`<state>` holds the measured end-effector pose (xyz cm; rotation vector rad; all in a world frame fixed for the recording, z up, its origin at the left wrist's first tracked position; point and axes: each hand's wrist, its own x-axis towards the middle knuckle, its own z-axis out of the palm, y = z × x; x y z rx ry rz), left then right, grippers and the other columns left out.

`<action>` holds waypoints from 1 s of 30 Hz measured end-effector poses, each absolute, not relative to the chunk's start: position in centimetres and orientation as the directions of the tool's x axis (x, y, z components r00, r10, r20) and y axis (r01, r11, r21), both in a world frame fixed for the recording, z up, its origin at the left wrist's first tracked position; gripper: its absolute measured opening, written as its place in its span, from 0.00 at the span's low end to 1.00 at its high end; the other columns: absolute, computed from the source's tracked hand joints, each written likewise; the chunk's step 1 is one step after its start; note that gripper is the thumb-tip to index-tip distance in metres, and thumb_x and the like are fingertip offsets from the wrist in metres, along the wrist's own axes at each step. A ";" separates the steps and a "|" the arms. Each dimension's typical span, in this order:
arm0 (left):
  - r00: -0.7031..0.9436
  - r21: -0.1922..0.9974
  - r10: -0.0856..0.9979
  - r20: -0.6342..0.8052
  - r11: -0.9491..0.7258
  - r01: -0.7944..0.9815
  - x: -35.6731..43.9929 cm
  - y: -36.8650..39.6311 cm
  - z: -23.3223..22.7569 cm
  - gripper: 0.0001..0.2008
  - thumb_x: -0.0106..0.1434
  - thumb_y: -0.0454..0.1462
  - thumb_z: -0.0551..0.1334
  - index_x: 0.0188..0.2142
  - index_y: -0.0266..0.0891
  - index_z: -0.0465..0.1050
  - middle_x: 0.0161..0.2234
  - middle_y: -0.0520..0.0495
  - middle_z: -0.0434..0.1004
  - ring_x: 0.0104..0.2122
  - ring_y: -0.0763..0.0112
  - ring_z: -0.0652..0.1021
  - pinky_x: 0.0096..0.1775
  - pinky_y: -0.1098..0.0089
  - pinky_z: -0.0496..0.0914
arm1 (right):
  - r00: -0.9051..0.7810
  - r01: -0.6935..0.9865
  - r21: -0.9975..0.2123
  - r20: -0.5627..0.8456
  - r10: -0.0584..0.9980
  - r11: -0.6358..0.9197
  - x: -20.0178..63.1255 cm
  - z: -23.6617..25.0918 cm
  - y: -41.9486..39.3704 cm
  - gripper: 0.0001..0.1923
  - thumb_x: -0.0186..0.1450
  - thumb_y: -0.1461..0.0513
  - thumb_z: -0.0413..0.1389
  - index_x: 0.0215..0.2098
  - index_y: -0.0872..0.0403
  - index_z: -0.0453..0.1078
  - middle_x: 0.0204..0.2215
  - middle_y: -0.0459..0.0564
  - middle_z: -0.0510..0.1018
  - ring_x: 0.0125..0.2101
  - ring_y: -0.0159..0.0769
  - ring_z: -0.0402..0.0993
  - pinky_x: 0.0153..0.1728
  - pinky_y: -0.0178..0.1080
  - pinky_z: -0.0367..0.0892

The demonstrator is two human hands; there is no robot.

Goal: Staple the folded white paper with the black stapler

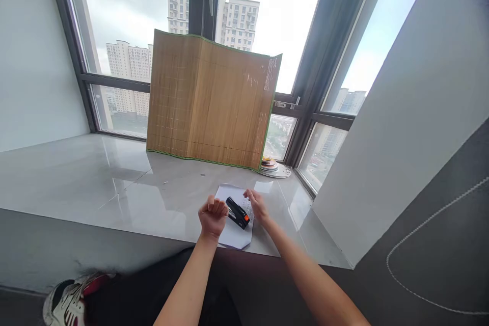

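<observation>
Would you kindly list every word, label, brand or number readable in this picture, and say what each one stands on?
No text can be read anywhere.
The black stapler with an orange end shows no legible brand.
The white paper sheet under it bears faint marks near the right hand, too small to read.
The folding bamboo screen with green edging and the distant pale apartment towers carry no visible signs.

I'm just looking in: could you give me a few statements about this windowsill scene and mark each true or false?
1. A black stapler lies on the white paper. True.
2. The left hand lies flat and open. False: its fingers are curled in.
3. A bamboo mat stands against the window. True.
4. The right hand grips the stapler. False: it rests on the paper beside it.
</observation>
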<state>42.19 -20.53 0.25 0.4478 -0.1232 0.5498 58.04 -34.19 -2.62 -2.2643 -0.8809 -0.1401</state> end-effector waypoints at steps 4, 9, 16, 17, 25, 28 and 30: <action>0.793 0.339 0.565 0.229 0.717 -0.609 42.4 -20.2 0.7 0.18 0.57 0.29 0.58 0.23 0.41 0.46 0.20 0.56 0.39 0.18 0.75 0.50 0.22 0.72 0.51 | 0.652 0.716 -0.591 0.378 0.657 -0.372 53.4 -3.5 -36.0 0.30 0.68 0.41 0.57 0.57 0.52 0.72 0.49 0.54 0.79 0.48 0.44 0.76 0.51 0.42 0.71; 0.805 0.513 0.564 0.183 0.644 -0.568 42.2 -18.8 0.2 0.14 0.53 0.31 0.59 0.22 0.41 0.52 0.19 0.57 0.45 0.18 0.78 0.54 0.22 0.73 0.53 | 0.646 0.721 -0.581 0.365 0.670 -0.379 52.1 -3.7 -35.9 0.25 0.64 0.58 0.63 0.60 0.50 0.71 0.54 0.54 0.80 0.54 0.47 0.76 0.57 0.45 0.68; 0.744 0.987 0.667 0.024 0.104 -0.125 43.5 -18.4 -2.7 0.03 0.54 0.33 0.58 0.28 0.39 0.71 0.28 0.47 0.78 0.29 0.68 0.78 0.35 0.69 0.71 | 0.654 0.708 -0.657 0.473 0.590 -0.259 54.0 -4.0 -36.9 0.25 0.64 0.58 0.62 0.60 0.49 0.74 0.54 0.53 0.81 0.55 0.47 0.76 0.59 0.50 0.69; 0.741 0.997 0.670 0.044 0.023 -0.080 43.7 -18.7 -3.1 0.04 0.55 0.32 0.59 0.29 0.39 0.72 0.32 0.45 0.81 0.34 0.65 0.80 0.40 0.67 0.73 | 0.671 0.696 -0.670 0.481 0.564 -0.258 54.1 -4.0 -37.0 0.26 0.63 0.58 0.63 0.60 0.50 0.74 0.53 0.53 0.81 0.53 0.47 0.77 0.57 0.49 0.70; 0.736 0.895 0.647 0.200 -0.425 0.131 44.1 -19.5 -4.3 0.13 0.67 0.31 0.54 0.41 0.40 0.78 0.45 0.37 0.84 0.50 0.54 0.82 0.54 0.59 0.71 | 0.737 0.624 -0.719 0.412 0.536 -0.306 54.6 -4.3 -37.6 0.15 0.58 0.58 0.64 0.43 0.52 0.81 0.38 0.49 0.84 0.39 0.43 0.78 0.46 0.43 0.72; 0.723 0.915 0.662 0.194 -0.387 0.109 44.3 -19.2 -4.5 0.15 0.71 0.35 0.51 0.41 0.40 0.78 0.48 0.39 0.84 0.50 0.55 0.82 0.53 0.61 0.72 | 0.740 0.602 -0.748 0.390 0.548 -0.280 54.6 -4.2 -37.8 0.18 0.58 0.56 0.63 0.45 0.52 0.80 0.38 0.49 0.84 0.40 0.44 0.78 0.46 0.44 0.73; 0.720 0.923 0.669 0.183 -0.369 0.109 44.3 -19.1 -4.4 0.16 0.72 0.37 0.50 0.41 0.41 0.78 0.48 0.39 0.84 0.50 0.57 0.82 0.53 0.62 0.72 | 0.719 0.601 -0.766 0.395 0.572 -0.226 54.6 -4.0 -37.8 0.19 0.59 0.53 0.63 0.46 0.52 0.80 0.40 0.50 0.85 0.42 0.45 0.79 0.49 0.45 0.73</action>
